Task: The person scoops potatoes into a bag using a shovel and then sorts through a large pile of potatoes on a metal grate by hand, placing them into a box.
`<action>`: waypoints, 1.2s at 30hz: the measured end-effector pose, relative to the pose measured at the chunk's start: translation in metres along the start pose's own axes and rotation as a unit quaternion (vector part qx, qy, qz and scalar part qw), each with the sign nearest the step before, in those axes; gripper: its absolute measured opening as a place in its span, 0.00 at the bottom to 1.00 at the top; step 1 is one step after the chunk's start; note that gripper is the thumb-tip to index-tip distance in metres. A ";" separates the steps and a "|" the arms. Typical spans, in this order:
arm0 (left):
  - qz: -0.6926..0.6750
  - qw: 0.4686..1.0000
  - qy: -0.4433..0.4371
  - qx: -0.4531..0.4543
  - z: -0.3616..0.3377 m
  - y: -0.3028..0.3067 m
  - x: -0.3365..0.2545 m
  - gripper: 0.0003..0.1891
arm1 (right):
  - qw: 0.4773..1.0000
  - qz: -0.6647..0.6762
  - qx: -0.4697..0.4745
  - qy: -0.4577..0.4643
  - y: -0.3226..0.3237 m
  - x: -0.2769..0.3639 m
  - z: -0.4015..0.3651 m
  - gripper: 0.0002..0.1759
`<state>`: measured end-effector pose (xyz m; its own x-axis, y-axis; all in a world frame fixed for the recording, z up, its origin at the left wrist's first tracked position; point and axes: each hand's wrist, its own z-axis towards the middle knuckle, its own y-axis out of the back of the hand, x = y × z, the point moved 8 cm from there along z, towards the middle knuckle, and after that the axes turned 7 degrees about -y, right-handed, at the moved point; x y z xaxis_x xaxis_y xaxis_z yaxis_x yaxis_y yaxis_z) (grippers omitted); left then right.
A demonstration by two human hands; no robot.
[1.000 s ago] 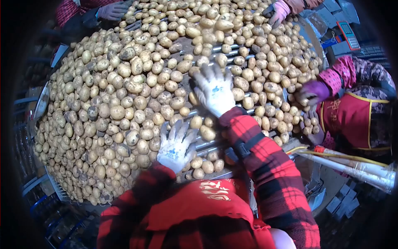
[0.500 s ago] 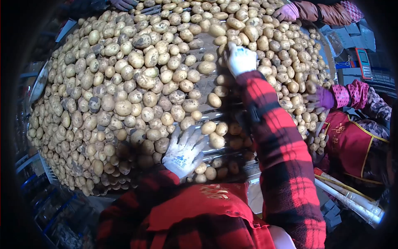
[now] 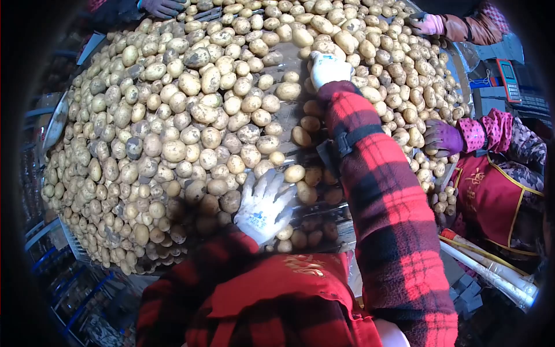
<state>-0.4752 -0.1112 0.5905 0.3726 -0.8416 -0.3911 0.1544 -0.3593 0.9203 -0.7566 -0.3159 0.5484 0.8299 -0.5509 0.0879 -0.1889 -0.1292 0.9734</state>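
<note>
A broad heap of potatoes (image 3: pixel 173 151), many with dark soil on them, covers the sorting surface (image 3: pixel 289 113), whose dark slats show in a strip up the middle. My left hand (image 3: pixel 263 208), in a white glove with grey fingers, lies with fingers spread at the near side of the heap, beside a few loose potatoes (image 3: pixel 294 173). Farther out, my right hand (image 3: pixel 329 70), also white-gloved, reaches to the top of the bare strip against the potatoes there. Its fingers curl downward, and whatever is under them is hidden.
On the right, a co-worker's purple-gloved hand (image 3: pixel 444 139) rests at the heap's edge. Other gloved hands appear at the top right (image 3: pixel 426 24) and top left (image 3: pixel 163 7). A red-framed device (image 3: pixel 508 81) and white rolls (image 3: pixel 491 272) lie at the right.
My right hand has shifted slightly up and left. The co-worker's purple-gloved hand now lies flatter, and the top-right hand has drawn back to the right. My left hand stays spread.
</note>
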 end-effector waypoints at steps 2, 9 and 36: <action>-0.003 1.000 0.005 -0.003 -0.001 0.003 -0.002 0.27 | 0.998 0.057 0.013 0.033 -0.005 -0.013 0.016 0.21; -0.353 0.919 0.124 -0.128 -0.002 0.018 0.035 0.25 | 0.993 0.078 0.026 0.083 0.009 -0.017 -0.043 0.17; -0.821 0.479 0.307 -0.051 -0.044 -0.016 0.028 0.19 | 0.960 0.014 -0.269 0.072 0.009 -0.089 -0.077 0.24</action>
<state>-0.4271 -0.1116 0.5650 -0.1339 0.8293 -0.5426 0.7331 -0.2856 -0.6173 -0.7915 -0.2041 0.5656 0.8996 -0.4237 0.1059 0.0544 0.3494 0.9354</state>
